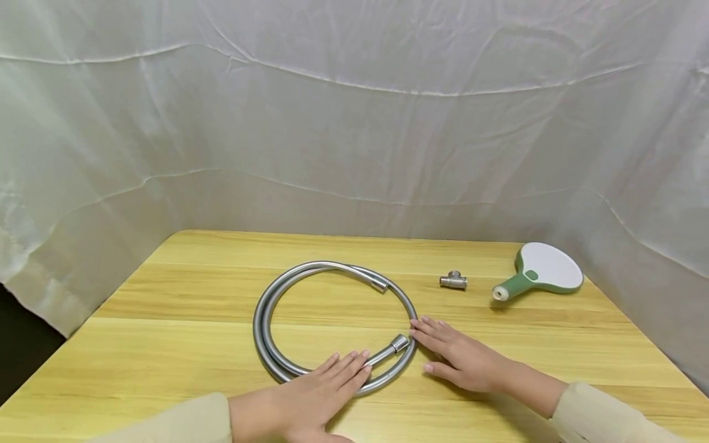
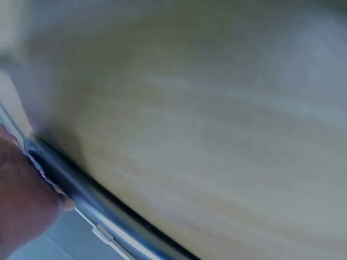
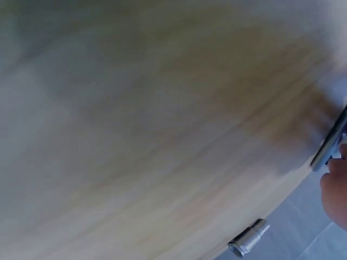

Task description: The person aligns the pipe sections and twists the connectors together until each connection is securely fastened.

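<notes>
A coiled silver shower hose [image 1: 269, 294] lies on the wooden table, its two metal end fittings inside the ring. My left hand [image 1: 318, 394] rests with straight fingers over the near side of the coil, covering part of it. The right hand [image 1: 465, 357] lies flat to the right, its fingertips touching the coil's right edge by the lower end fitting [image 1: 399, 343]. In the left wrist view the hose [image 2: 103, 203] runs beside the left hand [image 2: 27, 200]. The right wrist view shows the right hand [image 3: 336, 195] only at its edge, near a dark stretch of hose [image 3: 329, 143].
A small metal tee fitting [image 1: 454, 281] lies behind the right hand. Farther right is a green and white shower head [image 1: 548, 267], handle toward the coil. White fabric [image 1: 354, 135] hangs behind the wooden table [image 1: 166, 351] and along its sides.
</notes>
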Demonstrator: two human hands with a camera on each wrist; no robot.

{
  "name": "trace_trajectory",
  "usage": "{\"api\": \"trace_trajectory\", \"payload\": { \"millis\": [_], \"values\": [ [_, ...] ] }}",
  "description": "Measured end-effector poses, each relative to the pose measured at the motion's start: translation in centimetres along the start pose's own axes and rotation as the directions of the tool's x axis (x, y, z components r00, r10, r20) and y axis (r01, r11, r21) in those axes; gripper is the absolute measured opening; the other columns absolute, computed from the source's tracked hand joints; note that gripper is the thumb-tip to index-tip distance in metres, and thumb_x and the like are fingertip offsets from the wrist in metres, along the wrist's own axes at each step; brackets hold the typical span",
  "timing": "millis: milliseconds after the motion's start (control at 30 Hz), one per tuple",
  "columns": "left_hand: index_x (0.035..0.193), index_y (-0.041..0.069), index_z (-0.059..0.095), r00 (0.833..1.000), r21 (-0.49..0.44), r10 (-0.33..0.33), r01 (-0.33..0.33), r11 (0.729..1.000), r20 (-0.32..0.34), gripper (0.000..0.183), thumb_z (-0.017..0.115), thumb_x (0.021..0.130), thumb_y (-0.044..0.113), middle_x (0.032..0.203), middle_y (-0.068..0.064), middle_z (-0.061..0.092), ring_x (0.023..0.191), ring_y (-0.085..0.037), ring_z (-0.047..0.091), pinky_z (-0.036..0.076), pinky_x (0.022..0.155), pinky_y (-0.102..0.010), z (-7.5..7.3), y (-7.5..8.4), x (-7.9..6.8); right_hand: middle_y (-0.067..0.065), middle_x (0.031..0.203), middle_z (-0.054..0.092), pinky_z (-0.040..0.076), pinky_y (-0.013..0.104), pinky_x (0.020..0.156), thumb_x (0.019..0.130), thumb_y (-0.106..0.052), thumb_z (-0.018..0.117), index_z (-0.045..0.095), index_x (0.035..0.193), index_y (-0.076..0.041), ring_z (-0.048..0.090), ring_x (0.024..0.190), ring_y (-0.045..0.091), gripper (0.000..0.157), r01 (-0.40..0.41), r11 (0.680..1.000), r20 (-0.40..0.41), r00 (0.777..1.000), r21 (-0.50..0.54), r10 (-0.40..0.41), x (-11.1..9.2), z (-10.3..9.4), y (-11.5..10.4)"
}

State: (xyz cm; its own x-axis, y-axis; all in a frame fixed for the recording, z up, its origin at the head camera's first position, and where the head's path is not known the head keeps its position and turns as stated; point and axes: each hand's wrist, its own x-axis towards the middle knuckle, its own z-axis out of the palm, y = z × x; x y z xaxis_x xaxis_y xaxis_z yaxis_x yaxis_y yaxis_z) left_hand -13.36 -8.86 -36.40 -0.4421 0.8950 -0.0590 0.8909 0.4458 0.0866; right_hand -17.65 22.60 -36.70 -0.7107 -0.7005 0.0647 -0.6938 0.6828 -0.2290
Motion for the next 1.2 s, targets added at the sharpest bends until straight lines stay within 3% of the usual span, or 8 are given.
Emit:
{"api": "trace_trajectory", "payload": {
  "millis": [100, 167, 433, 700, 967, 1100, 1200],
  "values": [
    [0.148, 0.002, 0.010, 1.000, -0.080, -0.016, 0.015, 0.997, -0.013, 0.086, 0.027, 0.091, 0.065, 0.155, -0.019, 0.002, 0.143, -0.032, 0.010, 0.020, 0.112, -0.049, -0.7, -0.4, 0.2, 0.014, 0.148, 0.034, 0.028, 0.051, 0.106, 0.093, -0.042, 0.050, 0.040, 0.140, -0.007, 0.031, 0.135, 0.038, 0.059, -0.008, 1.000, -0.027, 1.000, -0.003, 0.007, 0.3, -0.5, 0.0],
    [0.148, 0.003, 0.010, 0.999, -0.104, -0.032, 0.027, 0.994, -0.041, 0.086, 0.029, 0.091, 0.065, 0.155, -0.017, 0.000, 0.143, -0.032, 0.008, 0.018, 0.112, -0.049, -1.2, -0.9, 0.4, 0.017, 0.146, 0.036, 0.031, 0.054, 0.103, 0.092, -0.039, 0.055, 0.042, 0.138, -0.005, 0.033, 0.133, 0.040, 0.059, -0.008, 1.000, -0.061, 0.998, 0.006, 0.009, 0.5, -0.9, 0.2],
    [0.147, 0.006, 0.020, 0.980, -0.132, -0.142, 0.124, 0.983, -0.140, 0.078, 0.041, 0.092, 0.057, 0.156, -0.013, 0.006, 0.143, -0.029, 0.013, 0.017, 0.114, -0.046, -3.3, -3.2, 1.4, 0.019, 0.134, 0.050, 0.040, 0.051, 0.097, 0.082, -0.027, 0.069, 0.051, 0.130, -0.001, 0.046, 0.124, 0.038, 0.058, 0.028, 1.000, -0.236, 0.971, -0.004, -0.028, 1.0, -2.9, 1.4],
    [0.143, 0.007, 0.033, 0.961, -0.127, -0.189, 0.165, 0.978, -0.204, 0.071, 0.052, 0.090, 0.050, 0.151, -0.014, 0.026, 0.138, -0.030, 0.029, 0.021, 0.112, -0.047, -4.3, -5.3, 2.5, 0.022, 0.121, 0.060, 0.047, 0.050, 0.087, 0.069, -0.017, 0.080, 0.058, 0.120, 0.003, 0.056, 0.111, 0.040, 0.059, 0.067, 0.996, -0.413, 0.907, -0.052, -0.083, 0.8, -4.3, 3.5],
    [0.129, 0.001, 0.051, 0.941, -0.052, -0.144, 0.134, 0.990, -0.306, 0.062, 0.060, 0.086, 0.045, 0.134, -0.019, 0.050, 0.125, -0.032, 0.047, 0.035, 0.105, -0.044, -4.6, -7.2, 3.9, 0.022, 0.117, 0.062, 0.048, 0.050, 0.081, 0.060, -0.022, 0.085, 0.061, 0.116, 0.001, 0.059, 0.105, 0.039, 0.065, -0.038, 0.997, -0.499, 0.867, -0.074, -0.004, 0.0, -5.2, 6.2],
    [0.123, -0.001, 0.056, 0.926, -0.033, -0.124, 0.120, 0.992, -0.356, 0.058, 0.064, 0.084, 0.041, 0.127, -0.019, 0.056, 0.118, -0.031, 0.053, 0.041, 0.101, -0.041, -4.9, -7.9, 4.9, 0.023, 0.120, 0.059, 0.045, 0.052, 0.084, 0.061, -0.023, 0.085, 0.060, 0.118, 0.003, 0.056, 0.109, 0.042, 0.068, -0.106, 0.994, -0.486, 0.871, -0.040, 0.073, -0.8, -5.4, 7.2],
    [0.123, 0.000, 0.056, 0.925, -0.036, -0.146, 0.143, 0.989, -0.350, 0.058, 0.065, 0.084, 0.041, 0.126, -0.017, 0.057, 0.118, -0.031, 0.054, 0.040, 0.102, -0.040, -5.1, -8.6, 5.7, 0.024, 0.123, 0.058, 0.043, 0.054, 0.086, 0.061, -0.024, 0.085, 0.058, 0.119, 0.003, 0.053, 0.111, 0.043, 0.070, -0.142, 0.990, -0.469, 0.875, -0.011, 0.121, -1.5, -5.6, 7.8]
  ]
}}
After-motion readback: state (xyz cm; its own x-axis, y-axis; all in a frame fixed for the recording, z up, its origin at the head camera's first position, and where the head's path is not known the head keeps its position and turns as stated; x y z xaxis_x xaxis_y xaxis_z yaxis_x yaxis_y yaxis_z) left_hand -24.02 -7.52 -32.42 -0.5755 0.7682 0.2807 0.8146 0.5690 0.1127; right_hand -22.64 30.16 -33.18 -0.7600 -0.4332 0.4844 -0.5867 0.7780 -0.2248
